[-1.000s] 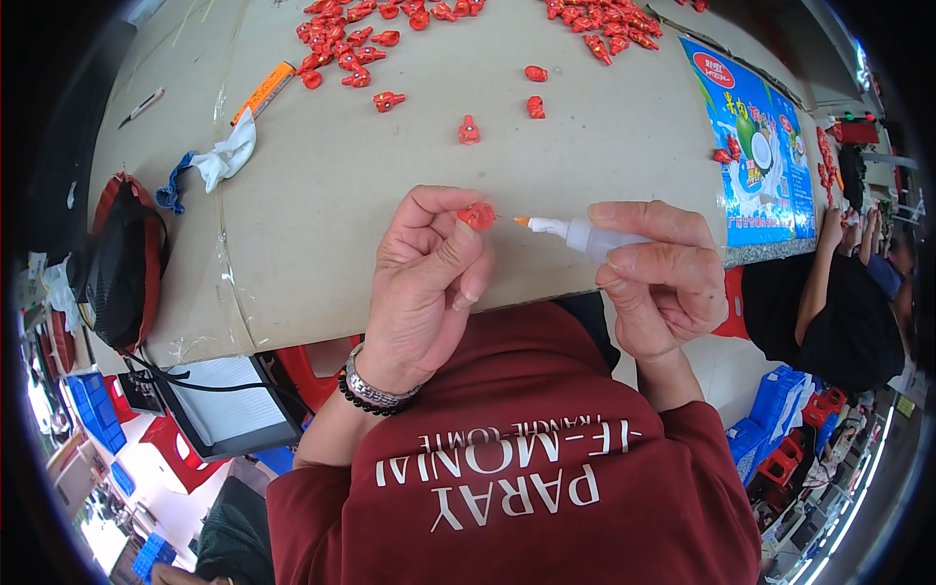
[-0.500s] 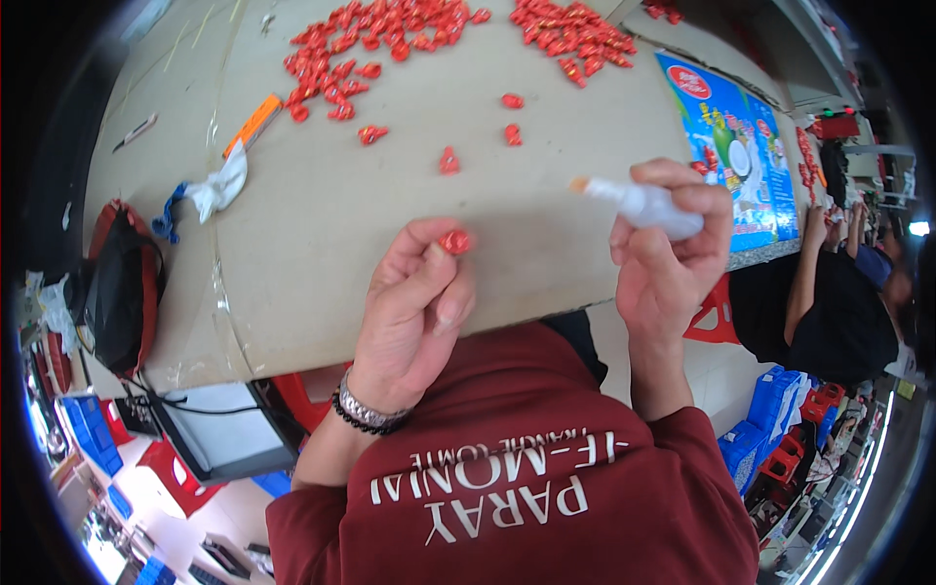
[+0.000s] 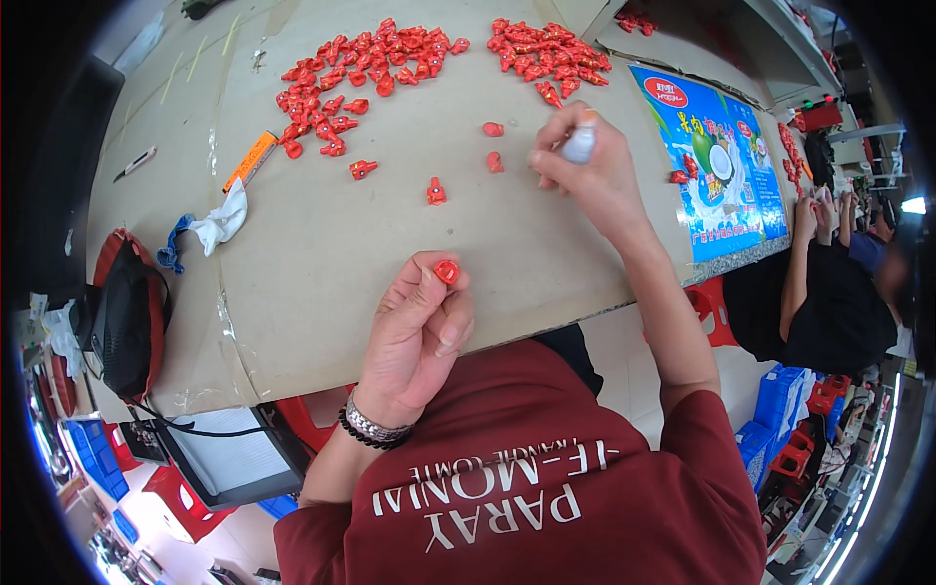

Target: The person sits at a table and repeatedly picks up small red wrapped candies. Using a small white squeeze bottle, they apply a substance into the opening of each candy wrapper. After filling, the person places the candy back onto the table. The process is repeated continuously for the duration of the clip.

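Near the table's front edge, my left hand (image 3: pixel 409 331) pinches a small red plastic piece (image 3: pixel 447 272) between thumb and fingertips; its hollow end faces up. My right hand (image 3: pixel 603 174) is farther out over the table, fingers curled round a small white squeeze bottle (image 3: pixel 579 146), most of which the hand hides. Close to the right fingertips lie two loose red pieces, the nearer one (image 3: pixel 495 162) and a farther one (image 3: pixel 493 129). Another red piece with a black mark (image 3: pixel 436 190) lies beyond my left hand.
Two heaps of red pieces, left (image 3: pixel 385 58) and right (image 3: pixel 546 54), lie at the back. An orange box cutter (image 3: pixel 252 159), a white cloth (image 3: pixel 222 219) and a dark bag (image 3: pixel 132 312) are at left. A blue printed sheet (image 3: pixel 717 175) covers the right; another person sits beyond it.
My right hand has moved forward and left with the bottle, toward the loose red pieces, and turned. My left hand stays nearly in place, its red piece tipped so the hollow end shows.
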Tool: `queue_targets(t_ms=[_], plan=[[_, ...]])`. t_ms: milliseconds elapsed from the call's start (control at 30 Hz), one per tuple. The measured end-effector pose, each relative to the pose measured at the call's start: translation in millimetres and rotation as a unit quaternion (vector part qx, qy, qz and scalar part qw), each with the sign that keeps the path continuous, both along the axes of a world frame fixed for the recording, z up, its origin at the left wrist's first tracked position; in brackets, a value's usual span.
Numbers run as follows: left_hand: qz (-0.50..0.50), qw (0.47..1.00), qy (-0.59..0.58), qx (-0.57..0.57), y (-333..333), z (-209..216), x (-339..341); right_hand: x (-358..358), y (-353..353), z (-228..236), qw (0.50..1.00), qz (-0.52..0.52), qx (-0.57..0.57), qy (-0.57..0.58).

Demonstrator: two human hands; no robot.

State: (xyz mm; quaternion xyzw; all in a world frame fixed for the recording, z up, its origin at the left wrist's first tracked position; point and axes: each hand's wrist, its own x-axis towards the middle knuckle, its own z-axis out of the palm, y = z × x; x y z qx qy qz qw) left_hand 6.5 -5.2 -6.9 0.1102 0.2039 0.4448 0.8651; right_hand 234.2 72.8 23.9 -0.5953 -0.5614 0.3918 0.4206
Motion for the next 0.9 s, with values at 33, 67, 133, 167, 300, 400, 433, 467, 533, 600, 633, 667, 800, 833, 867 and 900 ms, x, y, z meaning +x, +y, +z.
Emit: queue_targets(t_ms=[33, 67, 133, 167, 300, 400, 433, 467, 533, 600, 633, 667, 800, 833, 867, 900], plan=[[0.0, 1.0, 0.0, 0.0, 0, 0, 0, 0, 5, -1, 0.996, 0.009, 0.032, -0.084], [0.002, 1.0, 0.0, 0.002, 0, 0, 0, -1, 10, -2, 0.984, 0.019, 0.062, -0.167], [0.005, 1.0, -0.001, 0.005, 0, -1, -1, -5, 12, -3, 0.954, 0.022, 0.101, -0.283], [0.005, 1.0, -0.002, 0.006, 0, -2, -1, -9, 11, -3, 0.943, 0.016, 0.108, -0.316], [0.008, 1.0, -0.006, 0.007, 0, -2, 0, -32, 3, -4, 0.909, -0.007, 0.111, -0.401], [0.02, 1.0, -0.007, 0.004, 0, -1, 0, -41, 0, -13, 0.892, -0.002, 0.157, -0.424], [0.024, 1.0, -0.008, 0.002, 0, -1, 0, -42, 0, -15, 0.891, -0.008, 0.177, -0.419], [0.033, 0.999, 0.0, 0.006, 0, 0, -1, -42, 1, -17, 0.889, -0.011, 0.196, -0.414], [0.05, 0.999, 0.015, 0.012, 0, 3, 0, -39, -3, -19, 0.895, -0.009, 0.22, -0.388], [0.062, 0.997, 0.048, 0.015, 1, 6, -1, -35, -6, -17, 0.908, 0.002, 0.233, -0.347], [0.068, 0.995, 0.065, 0.017, 1, 7, -2, -37, -11, -12, 0.941, 0.017, 0.198, -0.274], [0.073, 0.994, 0.081, 0.025, 1, 8, -1, -39, -21, 0, 0.966, 0.027, 0.16, -0.203], [0.092, 0.986, 0.136, 0.042, 0, 10, -3, -51, -43, 14, 0.979, 0.095, 0.167, -0.065], [0.092, 0.984, 0.145, 0.045, 0, 10, -3, -52, -46, 13, 0.972, 0.107, 0.192, -0.076], [0.096, 0.982, 0.153, 0.05, 0, 11, -2, -53, -48, 11, 0.965, 0.12, 0.218, -0.087], [0.1, 0.98, 0.161, 0.054, -1, 11, -1, -54, -49, 9, 0.956, 0.132, 0.245, -0.098]])
